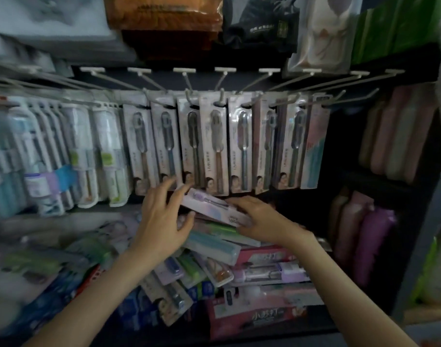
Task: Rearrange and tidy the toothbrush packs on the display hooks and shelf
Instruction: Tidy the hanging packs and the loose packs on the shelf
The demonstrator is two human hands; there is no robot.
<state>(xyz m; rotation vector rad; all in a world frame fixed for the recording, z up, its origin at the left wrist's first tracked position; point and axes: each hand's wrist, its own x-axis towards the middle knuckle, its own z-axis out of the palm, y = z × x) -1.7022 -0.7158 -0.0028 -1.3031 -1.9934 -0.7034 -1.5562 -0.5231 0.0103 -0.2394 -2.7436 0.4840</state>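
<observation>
Toothbrush pack (209,209), pale pink/lilac, sits dead centre between your two hands, tilted w/ one end toward 10 o'clock and the other toward 4. Its 4 o'clock end is hidden under your R hand (262,221), and the print on it is too blurred to read. Whole frame is smeared, esp. at 9 o'clock, where the hanging goods are just pale streaks. Can't tell whether the pack rests on the pile (211,246) under it or is lifted clear.

R hand comes in from 5 o'clock, back up. Its fingers lie along the pack's upper edge w/ the thumb under the lower edge, so it pinches the pack.

L hand (161,221) comes in from 7 o'clock, fingers straight and fanned toward 12. Its tips reach the bottoms of the hanging packs (214,146); touching or just short, can't tell. Thumb sits against the pack's lower edge, hand spread, not closed round it.

Hanging packs fill the hooks (222,96) at 12 o'clock. Loose pile lies at 6.
</observation>
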